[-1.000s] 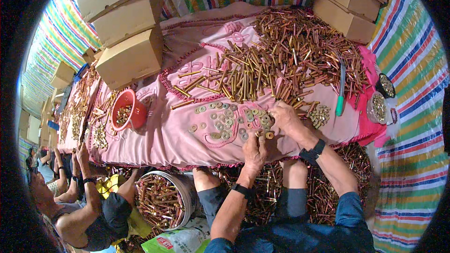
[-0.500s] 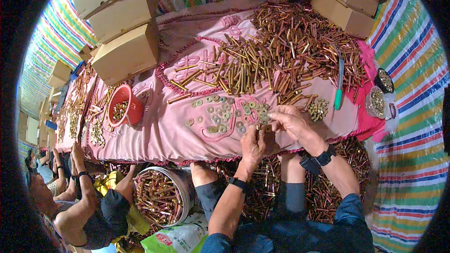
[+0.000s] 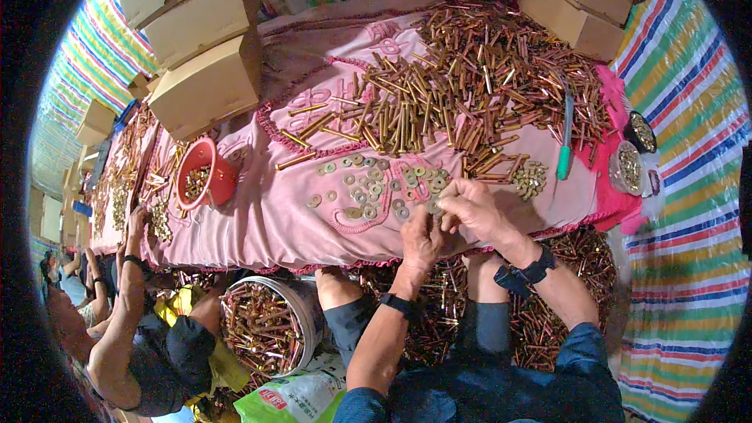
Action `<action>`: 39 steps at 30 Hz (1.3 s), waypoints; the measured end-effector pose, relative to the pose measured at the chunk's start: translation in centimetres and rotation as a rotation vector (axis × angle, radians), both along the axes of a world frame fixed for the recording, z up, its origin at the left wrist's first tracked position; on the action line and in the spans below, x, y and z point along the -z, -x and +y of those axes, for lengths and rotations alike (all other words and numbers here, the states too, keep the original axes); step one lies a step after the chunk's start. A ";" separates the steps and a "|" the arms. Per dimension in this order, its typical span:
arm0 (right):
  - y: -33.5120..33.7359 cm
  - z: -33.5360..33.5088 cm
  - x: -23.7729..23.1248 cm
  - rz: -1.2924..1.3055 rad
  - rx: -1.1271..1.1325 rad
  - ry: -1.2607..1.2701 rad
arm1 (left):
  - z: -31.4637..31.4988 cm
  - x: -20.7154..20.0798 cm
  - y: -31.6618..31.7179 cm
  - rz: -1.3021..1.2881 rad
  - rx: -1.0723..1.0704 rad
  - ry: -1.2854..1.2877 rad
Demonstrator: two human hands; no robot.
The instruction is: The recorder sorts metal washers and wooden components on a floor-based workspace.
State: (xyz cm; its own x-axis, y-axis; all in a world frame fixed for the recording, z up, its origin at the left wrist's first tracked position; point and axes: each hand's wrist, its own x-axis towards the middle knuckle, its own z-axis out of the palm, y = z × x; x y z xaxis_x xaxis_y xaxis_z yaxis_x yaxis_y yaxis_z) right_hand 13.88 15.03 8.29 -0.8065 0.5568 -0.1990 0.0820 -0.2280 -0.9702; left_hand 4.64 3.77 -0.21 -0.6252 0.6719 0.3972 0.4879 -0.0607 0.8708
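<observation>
My left hand point(image 3: 421, 241) is closed in a pinch at the front edge of the pink cloth; what its fingers hold is hidden. Just right of it and almost touching, my right hand point(image 3: 475, 213) pinches what looks like a washer point(image 3: 433, 207) over the left fingertips. Flat metal washers point(image 3: 374, 188) lie loose on the cloth beyond my hands. A small heap of nuts point(image 3: 529, 178) sits to the right of them. Farther back spreads a large pile of long brass-coloured bolts point(image 3: 478, 82).
A green-handled knife point(image 3: 565, 149) lies by the bolts. Left are a red bucket point(image 3: 223, 180) of small parts and stacked cardboard boxes point(image 3: 207, 86). A white bucket point(image 3: 313, 313) of bolts stands below the table. Another person point(image 3: 129, 345) works at left; a clear tub point(image 3: 627, 168) is at right.
My right hand has drawn back from the washers toward my left fingertips. The person at left has reached an arm farther up onto the table.
</observation>
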 end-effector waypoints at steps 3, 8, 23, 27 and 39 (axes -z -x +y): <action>0.1 -0.3 -0.6 -0.075 -0.035 -0.130 | 0.1 -0.4 -0.4 -0.081 0.006 0.063; -1.0 0.6 -2.2 -0.181 0.184 -0.677 | -0.3 0.7 0.6 0.045 -0.023 -0.049; -3.2 7.0 0.7 -0.342 0.085 -1.007 | -0.1 -0.7 -0.5 0.004 -0.001 -0.100; -1.8 4.3 -0.1 -0.065 0.219 -0.549 | -0.1 0.0 -0.2 0.049 -0.023 -0.071; 0.2 -1.7 -3.6 0.096 0.197 -1.006 | 0.3 -0.3 -0.4 0.093 -0.031 -0.110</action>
State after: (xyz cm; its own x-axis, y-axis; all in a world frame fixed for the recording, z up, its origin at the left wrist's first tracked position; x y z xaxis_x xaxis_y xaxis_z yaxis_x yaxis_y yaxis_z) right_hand 13.66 13.34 11.89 -0.6707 0.5539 0.4933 0.0428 0.6929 -0.7198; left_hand 5.04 4.10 0.04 -0.6024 0.6018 0.5244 0.5691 -0.1369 0.8108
